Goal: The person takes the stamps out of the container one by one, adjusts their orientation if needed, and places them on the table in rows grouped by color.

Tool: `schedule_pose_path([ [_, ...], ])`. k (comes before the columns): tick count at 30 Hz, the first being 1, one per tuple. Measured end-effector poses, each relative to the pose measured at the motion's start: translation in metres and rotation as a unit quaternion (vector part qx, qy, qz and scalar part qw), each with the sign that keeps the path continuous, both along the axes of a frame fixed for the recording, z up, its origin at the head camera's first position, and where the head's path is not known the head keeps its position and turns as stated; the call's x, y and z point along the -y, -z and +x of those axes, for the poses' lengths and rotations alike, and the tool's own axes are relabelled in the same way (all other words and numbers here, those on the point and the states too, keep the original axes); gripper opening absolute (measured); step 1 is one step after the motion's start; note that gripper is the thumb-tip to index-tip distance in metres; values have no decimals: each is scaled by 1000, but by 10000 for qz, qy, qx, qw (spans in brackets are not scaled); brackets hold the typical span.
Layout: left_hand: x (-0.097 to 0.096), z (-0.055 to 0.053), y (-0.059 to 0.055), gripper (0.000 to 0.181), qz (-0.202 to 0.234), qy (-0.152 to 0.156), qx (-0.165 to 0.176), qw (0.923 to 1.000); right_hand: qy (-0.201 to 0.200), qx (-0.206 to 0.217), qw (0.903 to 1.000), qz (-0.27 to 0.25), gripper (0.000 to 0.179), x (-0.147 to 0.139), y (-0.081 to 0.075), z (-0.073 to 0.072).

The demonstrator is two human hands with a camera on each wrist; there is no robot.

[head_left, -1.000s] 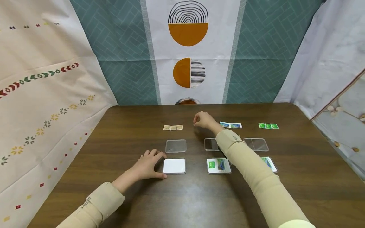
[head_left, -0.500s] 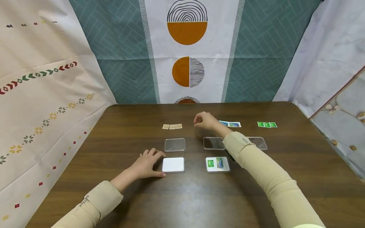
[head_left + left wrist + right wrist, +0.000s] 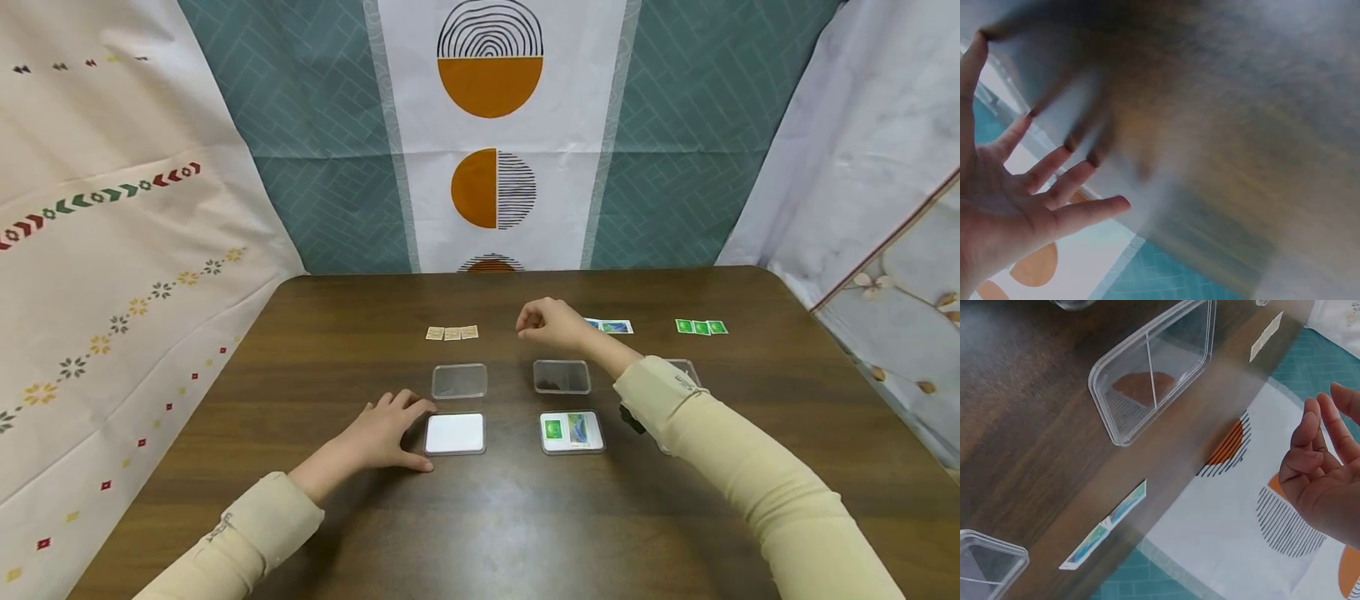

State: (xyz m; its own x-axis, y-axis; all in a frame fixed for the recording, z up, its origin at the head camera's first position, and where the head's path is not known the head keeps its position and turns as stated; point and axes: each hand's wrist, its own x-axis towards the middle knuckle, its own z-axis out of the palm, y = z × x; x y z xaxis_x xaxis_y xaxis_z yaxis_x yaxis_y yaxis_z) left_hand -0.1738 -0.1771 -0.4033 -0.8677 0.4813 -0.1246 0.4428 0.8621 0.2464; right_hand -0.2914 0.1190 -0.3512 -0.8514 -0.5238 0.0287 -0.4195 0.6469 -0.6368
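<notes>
My left hand (image 3: 378, 433) rests on the table with fingers spread, thumb and forefinger tips by the left edge of a clear plastic case (image 3: 455, 434) with a white insert. In the left wrist view its fingers (image 3: 1088, 214) look fairly straight, with their tips near the tabletop. Above the far part of the table, my right hand (image 3: 553, 325) hangs with loosely curled fingers; I see nothing between them in the right wrist view. Beside it lie blue postage stamps (image 3: 617, 327), partly behind the hand. Another case (image 3: 572, 432) carries a green and a blue stamp on white.
Three brown stamps (image 3: 452, 332) lie at the back left, three green stamps (image 3: 701, 327) at the back right. Clear lids (image 3: 460, 381) form a row in front; the right one (image 3: 684, 367) is partly behind my right sleeve (image 3: 738, 442). Curtains stand past the table's far edge.
My right hand has shifted slightly right, and its forearm has swung right, uncovering the middle lid and hiding the right-hand case. My left hand has stayed by the white-insert case.
</notes>
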Motion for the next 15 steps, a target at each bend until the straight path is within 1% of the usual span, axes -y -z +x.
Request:
schedule_pose_path([
  [4, -3, 0, -6, 79, -301, -34, -15, 9995, -157, -79, 9997, -147, 7, -5, -1, 6],
  [8, -9, 3, -10, 80, -507, 33, -56, 9987, -249, -57, 9994, -223, 6, -12, 2, 13],
  [12, -15, 4, -11, 82, -562, -11, -126, 9983, -362, -73, 9990, -251, 6, -19, 5, 19],
  [15, -19, 5, -12, 82, -522, -15, -189, 9985, -382, -77, 9990, -225, 6, -25, 6, 25],
])
